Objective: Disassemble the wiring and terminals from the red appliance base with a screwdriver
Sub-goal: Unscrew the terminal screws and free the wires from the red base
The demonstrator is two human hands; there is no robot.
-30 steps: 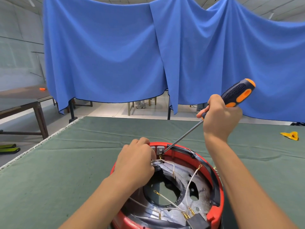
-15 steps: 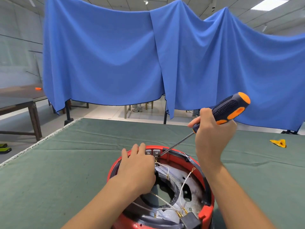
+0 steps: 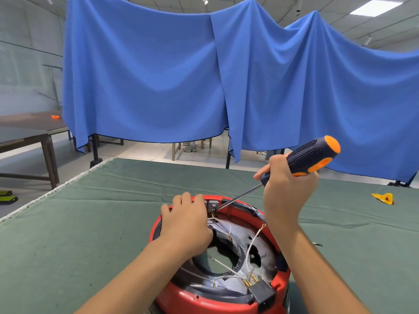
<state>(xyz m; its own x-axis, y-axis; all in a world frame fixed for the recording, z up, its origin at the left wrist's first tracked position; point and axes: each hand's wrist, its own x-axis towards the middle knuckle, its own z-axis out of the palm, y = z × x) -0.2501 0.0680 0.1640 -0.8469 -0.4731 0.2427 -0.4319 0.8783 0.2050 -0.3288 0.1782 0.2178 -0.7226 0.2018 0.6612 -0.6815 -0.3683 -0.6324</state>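
Observation:
The round red appliance base [image 3: 217,300] lies upside down on the green table at the bottom centre. White wires [image 3: 251,245] with brass terminals cross its grey metal inside. My left hand [image 3: 184,225] rests on the base's far left rim, fingers laid over the edge beside a grey metal terminal block [image 3: 213,204]. My right hand [image 3: 285,196] grips a black and orange screwdriver [image 3: 310,156]. Its shaft slants down to the left and its tip meets the terminal block. A black connector [image 3: 263,293] sits at the near rim.
The green felt table [image 3: 90,223] stretches left, right and behind the base. A small yellow piece [image 3: 383,197] lies at the right. A blue curtain [image 3: 204,75] hangs behind the table. A dark wooden table [image 3: 25,134] stands at the far left.
The view tilted and the base now sits lower in frame. My right hand lowered the screwdriver handle, the tip staying at the terminal block. My left hand's fingers spread over the far rim.

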